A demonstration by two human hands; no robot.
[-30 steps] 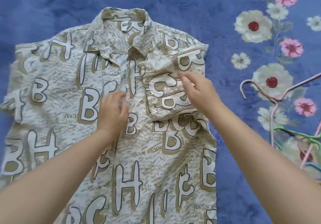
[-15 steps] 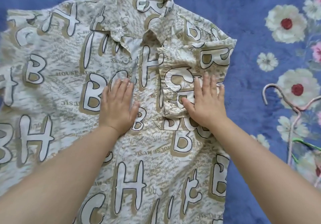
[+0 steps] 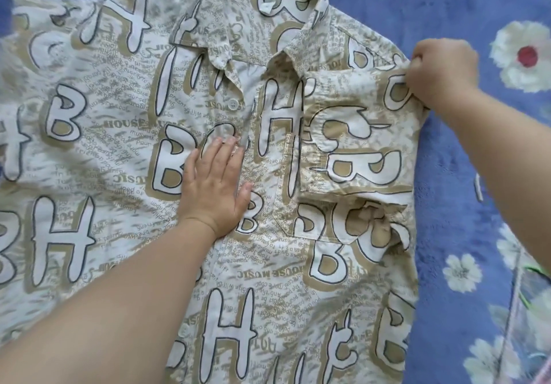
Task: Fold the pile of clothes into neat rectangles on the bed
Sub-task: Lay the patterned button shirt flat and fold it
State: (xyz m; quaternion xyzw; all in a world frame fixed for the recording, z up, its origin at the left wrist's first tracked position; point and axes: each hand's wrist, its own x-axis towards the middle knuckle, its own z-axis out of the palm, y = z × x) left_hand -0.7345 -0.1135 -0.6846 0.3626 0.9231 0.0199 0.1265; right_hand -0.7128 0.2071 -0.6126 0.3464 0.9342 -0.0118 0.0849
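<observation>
A beige and white short-sleeved shirt printed with large letters lies face up on the blue bed cover, collar at the top. Its right sleeve is folded inward over the chest. My left hand presses flat on the shirt's middle, beside the button placket, fingers straight. My right hand pinches the shirt's right shoulder edge where the folded sleeve starts, fingers curled on the cloth.
The blue cover has a print of white and pink flowers along the right side. Thin plastic hangers lie at the right edge, mostly cut off by the frame.
My right hand left the folded sleeve, where it pressed flat, and moved up and right to pinch the shoulder edge. My left hand stayed flat on the shirt's middle. The view came closer.
</observation>
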